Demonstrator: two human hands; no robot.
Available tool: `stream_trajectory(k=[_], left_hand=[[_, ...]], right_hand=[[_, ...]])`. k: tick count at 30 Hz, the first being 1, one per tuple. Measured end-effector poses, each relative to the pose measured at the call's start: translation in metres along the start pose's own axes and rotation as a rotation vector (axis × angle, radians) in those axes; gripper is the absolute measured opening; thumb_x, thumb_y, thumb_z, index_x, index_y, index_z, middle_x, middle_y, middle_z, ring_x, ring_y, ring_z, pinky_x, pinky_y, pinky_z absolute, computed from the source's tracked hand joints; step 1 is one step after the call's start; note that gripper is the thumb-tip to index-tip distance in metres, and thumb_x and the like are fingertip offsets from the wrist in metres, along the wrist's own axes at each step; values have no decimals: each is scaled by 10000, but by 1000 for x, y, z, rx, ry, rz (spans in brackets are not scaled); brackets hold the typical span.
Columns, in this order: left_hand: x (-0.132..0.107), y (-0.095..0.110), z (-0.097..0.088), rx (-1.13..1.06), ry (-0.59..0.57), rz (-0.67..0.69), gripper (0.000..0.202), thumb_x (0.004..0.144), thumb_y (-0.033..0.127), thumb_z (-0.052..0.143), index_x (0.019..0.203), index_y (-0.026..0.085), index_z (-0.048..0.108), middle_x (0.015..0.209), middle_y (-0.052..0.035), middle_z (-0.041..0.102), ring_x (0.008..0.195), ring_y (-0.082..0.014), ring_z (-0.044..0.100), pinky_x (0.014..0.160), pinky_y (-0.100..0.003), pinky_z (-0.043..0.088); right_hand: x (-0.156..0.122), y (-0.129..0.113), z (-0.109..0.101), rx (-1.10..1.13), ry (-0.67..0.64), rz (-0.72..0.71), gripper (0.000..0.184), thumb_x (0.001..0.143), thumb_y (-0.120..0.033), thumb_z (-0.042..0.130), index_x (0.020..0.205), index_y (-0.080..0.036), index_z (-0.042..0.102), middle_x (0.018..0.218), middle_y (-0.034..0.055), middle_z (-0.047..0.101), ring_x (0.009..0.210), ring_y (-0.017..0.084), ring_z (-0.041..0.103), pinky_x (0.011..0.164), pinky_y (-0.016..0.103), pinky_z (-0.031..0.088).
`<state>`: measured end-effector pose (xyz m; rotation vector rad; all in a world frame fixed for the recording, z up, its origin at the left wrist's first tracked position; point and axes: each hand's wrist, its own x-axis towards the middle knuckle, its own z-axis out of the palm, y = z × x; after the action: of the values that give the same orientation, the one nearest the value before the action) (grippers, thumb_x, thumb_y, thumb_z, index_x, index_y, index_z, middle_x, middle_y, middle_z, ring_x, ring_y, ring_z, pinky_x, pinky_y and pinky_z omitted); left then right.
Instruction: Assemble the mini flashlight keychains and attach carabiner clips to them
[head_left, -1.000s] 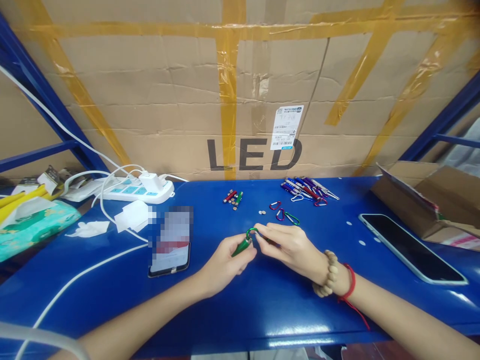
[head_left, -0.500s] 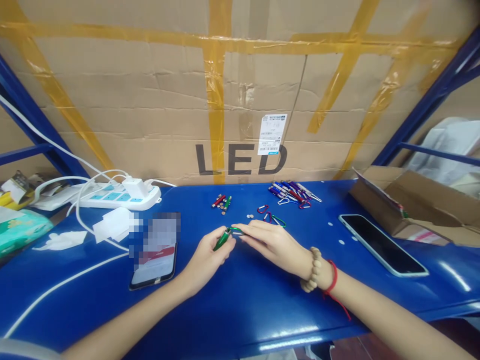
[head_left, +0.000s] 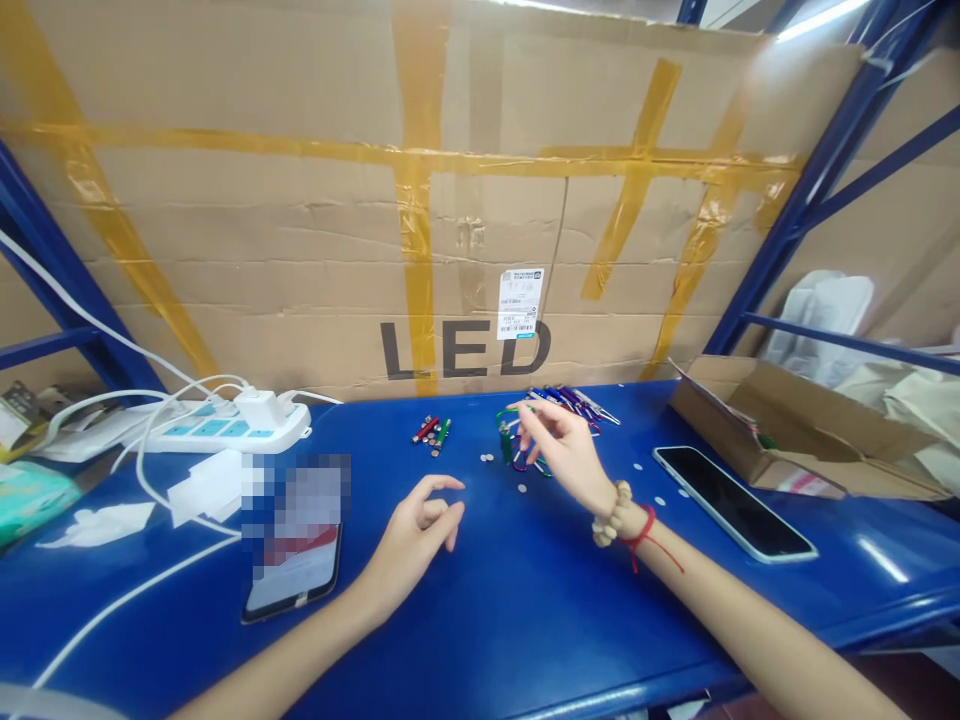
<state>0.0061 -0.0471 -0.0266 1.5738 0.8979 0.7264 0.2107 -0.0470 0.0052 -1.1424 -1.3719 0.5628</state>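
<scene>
My right hand is raised over the blue table, with a bead bracelet and a red string on its wrist. Its fingertips pinch the ring of a small green keychain torch, which dangles below them. Just behind it lies a pile of coloured keychain torches. Loose carabiner clips sit under the hand, partly hidden. My left hand rests on the table with its fingers loosely curled and nothing in them. A few short torch parts and small round button cells lie further back.
A phone with a blurred screen lies by my left forearm; a dark phone lies to the right. A power strip with a charger and white cables sits back left. An open cardboard box stands at right, a large "LED" carton behind.
My right hand took the green torch from my left hand and lifted it back toward the pile. My left hand let go and stays low. The camera tilted up.
</scene>
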Motion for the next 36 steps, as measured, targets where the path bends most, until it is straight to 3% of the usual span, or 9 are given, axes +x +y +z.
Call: stream_trajectory(k=[10, 15, 24, 32, 36], left_hand=[[-2, 7, 0, -141, 17, -73, 282, 766, 436, 458, 896, 186, 437, 485, 66, 459, 428, -70, 305, 401, -174, 174], [-3, 5, 0, -147, 12, -67, 250, 779, 406, 446, 893, 184, 438, 492, 67, 458, 429, -66, 307, 402, -170, 184], [-3, 4, 1, -142, 9, -59, 227, 779, 388, 443, 887, 188, 435, 481, 72, 450, 425, -67, 302, 403, -171, 176], [-2, 2, 2, -136, 13, -53, 195, 775, 349, 437, 882, 186, 434, 467, 74, 454, 410, -67, 301, 412, -179, 165], [-2, 1, 2, -148, 17, -49, 189, 775, 343, 443, 877, 184, 441, 465, 72, 453, 402, -71, 306, 415, -184, 161]], right_hand=[[46, 38, -64, -40, 576, 0, 397, 720, -497, 601, 839, -123, 661, 517, -42, 475, 412, 57, 416, 369, 174, 374], [56, 56, -96, -66, 721, 10, 414, 714, -507, 583, 848, -122, 660, 530, -47, 471, 405, 52, 418, 372, 175, 377], [64, 90, -133, -104, 721, 137, 417, 716, -497, 559, 904, -130, 622, 711, 24, 592, 578, 106, 581, 469, 204, 495], [69, 110, -142, -200, 619, 164, 473, 774, -480, 496, 1051, -112, 601, 922, 133, 681, 872, 180, 639, 700, 274, 501], [68, 114, -146, -297, 586, 184, 489, 785, -477, 496, 1050, -84, 613, 915, 155, 691, 865, 195, 649, 740, 304, 500]])
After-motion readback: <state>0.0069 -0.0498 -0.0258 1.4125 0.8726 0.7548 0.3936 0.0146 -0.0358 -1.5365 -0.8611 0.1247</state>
